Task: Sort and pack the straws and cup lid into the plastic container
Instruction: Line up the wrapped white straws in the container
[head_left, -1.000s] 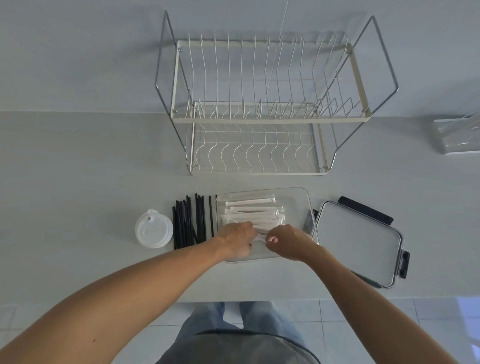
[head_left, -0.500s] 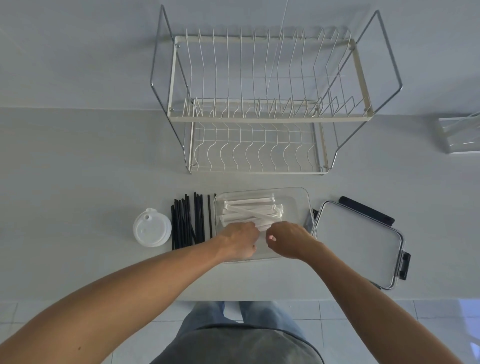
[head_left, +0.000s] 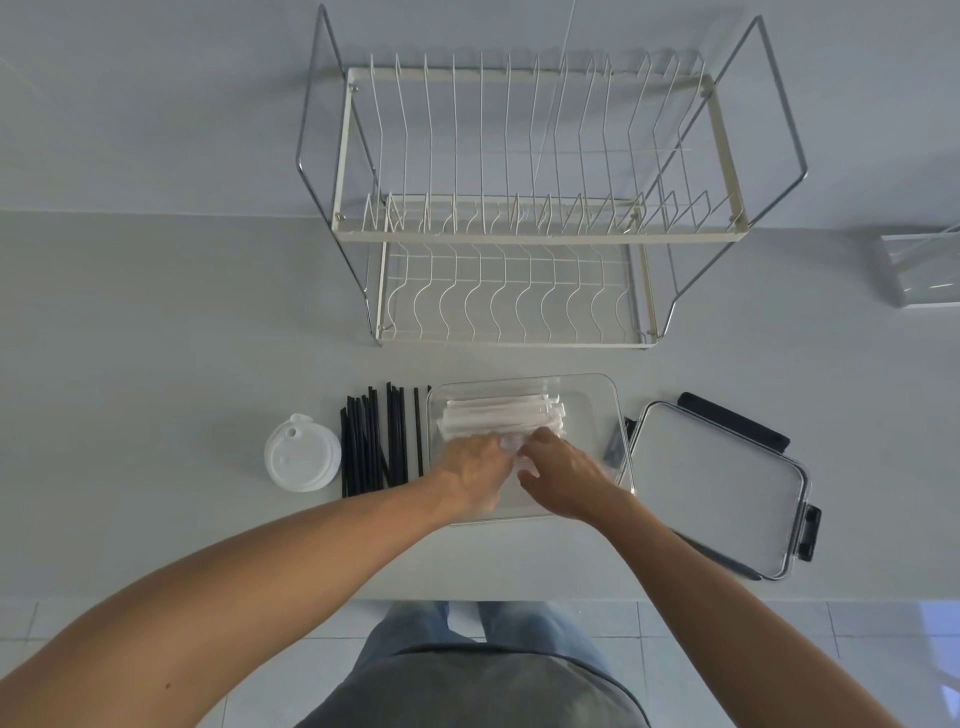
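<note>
Both hands together inside container (head_left: 618, 415), left hand (head_left: 470, 467) and right hand (head_left: 563, 467) pressing white straws (head_left: 501, 413); grip unclear. Black straws (head_left: 379, 441) lie lengthwise just left, nearer left hand.

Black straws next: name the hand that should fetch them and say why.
Left. The black straws lie on the counter just left of the plastic container, beside the left hand. The right hand would probably have to cross over the left to reach them.
</note>
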